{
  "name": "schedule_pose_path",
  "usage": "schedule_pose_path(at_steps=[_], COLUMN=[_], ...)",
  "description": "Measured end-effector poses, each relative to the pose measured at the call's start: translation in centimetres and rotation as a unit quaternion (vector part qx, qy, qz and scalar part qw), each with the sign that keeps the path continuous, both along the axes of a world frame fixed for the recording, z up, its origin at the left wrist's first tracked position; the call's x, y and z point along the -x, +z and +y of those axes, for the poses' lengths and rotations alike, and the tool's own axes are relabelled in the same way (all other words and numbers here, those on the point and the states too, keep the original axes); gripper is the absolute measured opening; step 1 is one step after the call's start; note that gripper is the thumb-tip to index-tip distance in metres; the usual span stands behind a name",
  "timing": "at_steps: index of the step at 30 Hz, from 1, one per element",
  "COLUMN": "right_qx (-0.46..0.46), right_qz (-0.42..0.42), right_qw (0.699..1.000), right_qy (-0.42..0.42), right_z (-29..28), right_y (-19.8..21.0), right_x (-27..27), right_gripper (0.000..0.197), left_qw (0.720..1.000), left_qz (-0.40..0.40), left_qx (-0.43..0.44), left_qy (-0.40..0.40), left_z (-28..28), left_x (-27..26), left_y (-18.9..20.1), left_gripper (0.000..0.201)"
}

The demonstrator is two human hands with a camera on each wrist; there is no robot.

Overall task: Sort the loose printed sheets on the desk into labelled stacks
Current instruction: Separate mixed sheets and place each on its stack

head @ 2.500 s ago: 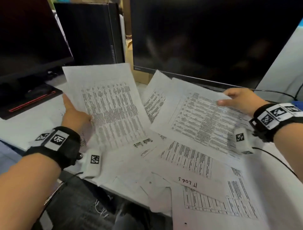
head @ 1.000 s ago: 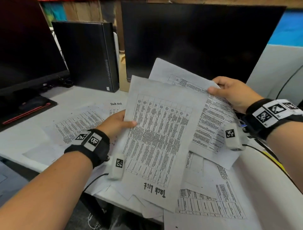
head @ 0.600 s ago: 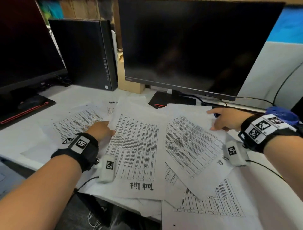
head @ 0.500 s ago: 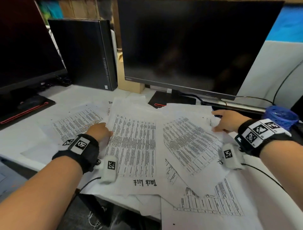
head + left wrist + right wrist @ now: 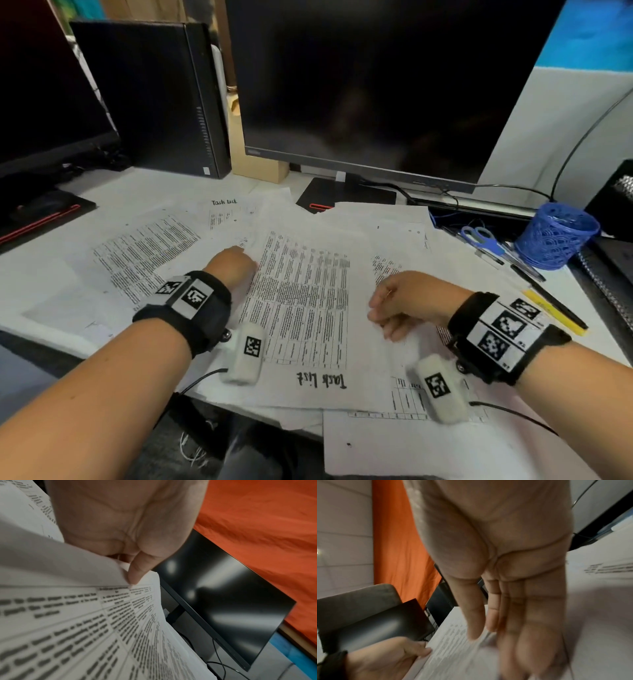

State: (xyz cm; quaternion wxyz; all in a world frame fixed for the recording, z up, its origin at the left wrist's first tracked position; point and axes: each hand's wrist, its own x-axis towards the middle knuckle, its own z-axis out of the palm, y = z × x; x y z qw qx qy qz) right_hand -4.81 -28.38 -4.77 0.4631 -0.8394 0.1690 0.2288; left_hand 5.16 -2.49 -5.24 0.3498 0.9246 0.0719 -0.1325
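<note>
Pinching the left edge of a printed sheet, the left hand (image 5: pixel 233 265) sits in the middle of the head view. The left wrist view shows the thumb (image 5: pixel 137 572) pressed on top of the paper with the other fingers tucked behind it. That sheet (image 5: pixel 301 308) is the one with "Task List" handwritten along its near edge, upside down to the camera, lying on top of the paper mess in the centre of the frame.

The right hand (image 5: pixel 407 301) is just right of it, over the sheet's right margin, holding nothing. In the right wrist view its fingers (image 5: pixel 530 615) are stretched out fairly straight and a bit blurry, so can't really tell if they touch the paper.

More printed sheets (image 5: pixel 144 250) are spread around on the white desk (image 5: pixel 30 274), including another labelled "Task List" (image 5: pixel 224 202) in the upper-middle. A dark monitor (image 5: pixel 376 85) fills the top of the frame, and a blue mesh pen cup (image 5: pixel 555 236) with blue-handled scissors (image 5: pixel 479 238) beside it sits at the right edge.
</note>
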Motion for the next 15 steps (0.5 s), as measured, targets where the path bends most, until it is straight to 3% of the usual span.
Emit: schedule_pose_path(at_steps=[2,4,7,9,11,15], right_qx=[0.055,0.092,-0.020,-0.093,-0.075,-0.035], right_qz=[-0.007,-0.019,0.027,0.069,0.075,0.034], right_qw=[0.998,0.987,0.972,0.964,0.967,0.982], right_qy=[-0.033,-0.129,-0.231,-0.241,-0.230,-0.181], right_z=[-1.0,-3.2,-5.5,-5.9,-5.8,-4.9], right_y=[0.4,0.4,0.4,0.3,-0.5,-2.3], right_x=[-0.6,-1.2,-1.2,-1.1,-1.4,-2.0], right_gripper=[0.013,0.018,0.019,0.012,0.006,0.031], left_qw=[1.000,1.000,0.998,0.996,0.993,0.979], left_qz=[0.004,0.016,0.043,0.056,0.058,0.041], left_qx=[-0.001,0.014,0.029,0.008,-0.032,-0.058], left_qy=[-0.010,-0.013,-0.038,-0.063,-0.100,-0.193], left_z=[-0.3,-0.4,-0.6,-1.3,-2.3,-4.7], left_x=[0.2,0.5,1.3,1.5,1.9,2.9], left_y=[0.0,-0.2,0.0,0.0,-0.1,-0.9], left_gripper=[0.042,0.033,0.027,0.037,0.037,0.030])
